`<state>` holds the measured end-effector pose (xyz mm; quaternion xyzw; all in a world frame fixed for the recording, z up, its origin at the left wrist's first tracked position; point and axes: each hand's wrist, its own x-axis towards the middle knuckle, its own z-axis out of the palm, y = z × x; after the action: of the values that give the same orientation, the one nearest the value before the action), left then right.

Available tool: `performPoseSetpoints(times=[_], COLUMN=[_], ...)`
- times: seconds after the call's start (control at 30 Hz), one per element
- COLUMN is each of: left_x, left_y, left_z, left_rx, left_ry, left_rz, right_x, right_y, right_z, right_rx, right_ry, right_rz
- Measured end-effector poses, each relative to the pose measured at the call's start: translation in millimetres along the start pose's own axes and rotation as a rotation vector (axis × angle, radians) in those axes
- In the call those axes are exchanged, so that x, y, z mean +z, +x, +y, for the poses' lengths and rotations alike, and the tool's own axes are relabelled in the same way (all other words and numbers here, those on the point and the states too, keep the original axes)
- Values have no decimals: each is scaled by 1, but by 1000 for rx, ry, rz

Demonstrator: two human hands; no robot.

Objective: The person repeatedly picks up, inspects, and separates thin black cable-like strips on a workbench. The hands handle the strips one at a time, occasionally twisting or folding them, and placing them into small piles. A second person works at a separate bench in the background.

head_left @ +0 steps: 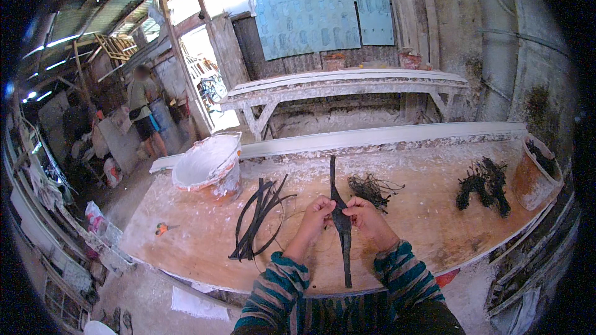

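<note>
My left hand and my right hand pinch a long black strip from both sides. It is wider in the middle, where my fingers are, and narrows toward both ends. One end points away from me, the other hangs down toward the table's near edge. Left of my hands lies a loose bundle of black strips. Just beyond my right hand is a tangle of thin black cords. Scissors with orange handles lie farther left on the wooden table.
A bucket crusted with white stands at the table's far left. On the right are dark knotted bunches and a brown bucket holding black material. A white ledge runs along the back. Beyond stands a white-coated bench; a person stands far left.
</note>
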<state>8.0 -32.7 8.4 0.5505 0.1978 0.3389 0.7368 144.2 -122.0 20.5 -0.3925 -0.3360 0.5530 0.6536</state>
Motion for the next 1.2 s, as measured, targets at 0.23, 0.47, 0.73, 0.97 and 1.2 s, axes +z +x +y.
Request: performPoseSetpoints(times=[0.23,0.47,0.73,0.97,1.2], left_x=[2,2,3,-3,-4], left_y=[-2,2,2,6,10], left_z=[2,-8,-9,-11,-22], left_rx=[58,220,172,174,226], left_ry=[291,362,346,247,222], left_rz=[-93,-108,-99,-135,16], right_x=[-8,2,2,-15,3], right_y=[6,1,0,9,0], right_z=[7,0,-1,8,-5], right_rx=[-86,-181,-95,-36,10], right_ry=[-65,-215,-53,92,76], right_rz=[-8,88,131,50,-2])
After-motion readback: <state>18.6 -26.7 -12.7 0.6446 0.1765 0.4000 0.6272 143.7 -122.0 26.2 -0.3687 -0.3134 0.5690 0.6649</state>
